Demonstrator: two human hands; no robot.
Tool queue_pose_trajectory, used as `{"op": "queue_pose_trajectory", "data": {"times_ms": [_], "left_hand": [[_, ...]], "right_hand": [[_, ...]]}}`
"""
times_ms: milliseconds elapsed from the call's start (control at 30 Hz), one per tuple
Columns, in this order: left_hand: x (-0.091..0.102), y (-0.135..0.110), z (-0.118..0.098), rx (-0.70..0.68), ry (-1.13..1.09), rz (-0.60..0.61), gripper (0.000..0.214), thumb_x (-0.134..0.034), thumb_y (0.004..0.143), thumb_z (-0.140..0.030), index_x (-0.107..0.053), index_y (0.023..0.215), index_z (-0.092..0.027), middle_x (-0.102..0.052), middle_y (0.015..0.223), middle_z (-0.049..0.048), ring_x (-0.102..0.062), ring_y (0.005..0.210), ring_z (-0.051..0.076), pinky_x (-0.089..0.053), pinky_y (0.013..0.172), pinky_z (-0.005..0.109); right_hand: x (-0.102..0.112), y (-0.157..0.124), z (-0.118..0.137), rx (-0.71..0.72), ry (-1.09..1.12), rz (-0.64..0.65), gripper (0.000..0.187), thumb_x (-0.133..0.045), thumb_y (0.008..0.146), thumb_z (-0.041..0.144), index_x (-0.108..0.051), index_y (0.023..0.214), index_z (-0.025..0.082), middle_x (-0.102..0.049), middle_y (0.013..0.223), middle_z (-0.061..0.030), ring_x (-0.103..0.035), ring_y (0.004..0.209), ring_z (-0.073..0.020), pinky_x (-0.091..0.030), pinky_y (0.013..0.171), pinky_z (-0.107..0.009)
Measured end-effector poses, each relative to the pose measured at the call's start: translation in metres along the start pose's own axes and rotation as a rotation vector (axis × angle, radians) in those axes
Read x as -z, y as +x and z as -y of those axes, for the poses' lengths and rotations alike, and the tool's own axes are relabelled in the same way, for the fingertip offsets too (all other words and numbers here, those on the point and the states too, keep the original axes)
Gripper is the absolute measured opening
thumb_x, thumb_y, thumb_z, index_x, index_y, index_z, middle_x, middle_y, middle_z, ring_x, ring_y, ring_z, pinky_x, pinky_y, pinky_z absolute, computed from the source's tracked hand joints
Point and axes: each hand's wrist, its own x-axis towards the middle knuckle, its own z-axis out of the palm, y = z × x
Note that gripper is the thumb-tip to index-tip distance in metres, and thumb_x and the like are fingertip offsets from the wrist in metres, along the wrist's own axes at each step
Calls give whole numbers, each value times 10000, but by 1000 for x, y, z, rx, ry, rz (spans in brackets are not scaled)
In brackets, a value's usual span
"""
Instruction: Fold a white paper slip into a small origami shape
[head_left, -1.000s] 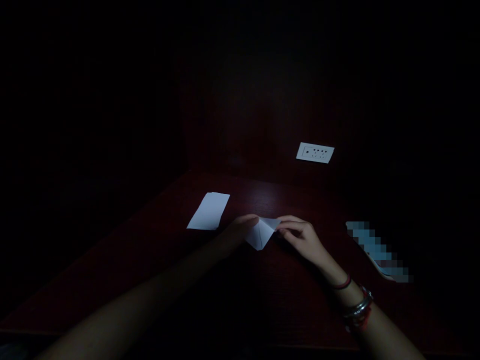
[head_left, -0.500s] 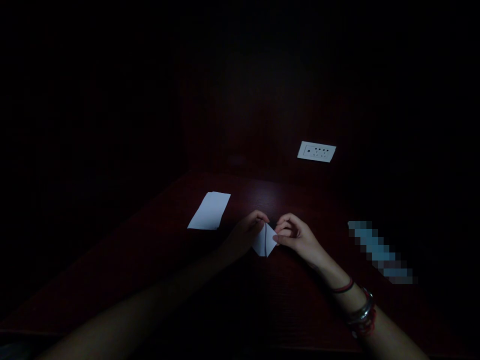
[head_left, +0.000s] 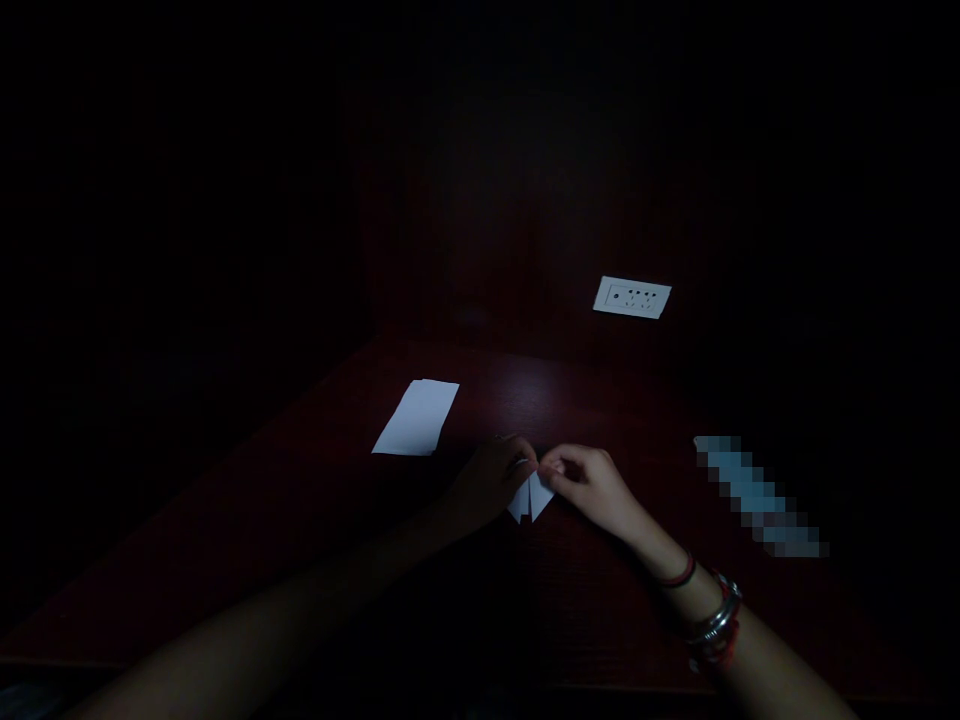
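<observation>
A small folded piece of white paper [head_left: 539, 496] is between my hands near the middle of the dark red table [head_left: 637, 620]. Its lower edge shows two pointed flaps with a narrow gap between them. My left hand [head_left: 496, 480] pinches the paper's upper left part with thumb and fingers, and lies largely in shadow. From the other side my right hand [head_left: 589, 485] grips the upper right part, thumb and fingertips pressed together. The fingertips of both hands almost meet at the top of the paper and hide that part.
A stack of white paper sheets [head_left: 418, 418] lies to the left, beyond my left hand. A pixelated bluish long object [head_left: 757, 497] rests on the right. On the back wall is a white socket panel [head_left: 632, 298]. The surroundings are very dark.
My right hand has shifted slightly left and its fingertips have closed in toward my left ones at the paper's top. The paper's lower flaps now stand further apart.
</observation>
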Motion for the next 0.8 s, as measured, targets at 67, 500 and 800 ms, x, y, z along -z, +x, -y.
{"op": "queue_pose_trajectory", "data": {"times_ms": [67,500,800], "left_hand": [[-3,-2,-2,-25,4,6,141,-370,758,-225,-491,720,-162,-505,715,-3,-457,672,115,-335,625,233],[25,10,29,309,-319,-165,155,-396,716,-289,-460,721,-148,-433,592,-28,-413,536,94,-305,472,197],[-1,2,17,122,-100,-61,219,-410,730,-308,-478,893,-178,-505,767,5,-464,704,138,-349,624,249]], "right_hand": [[0,0,1,13,-12,11,96,-443,670,165,-537,667,148,-492,608,11,-438,567,-86,-348,528,-192],[20,4,-20,-149,350,21,123,-475,680,229,-485,771,147,-474,626,19,-458,552,-75,-372,519,-200],[1,5,-14,-219,608,4,307,-561,635,231,-456,918,179,-508,575,47,-477,498,-68,-389,495,-198]]}}
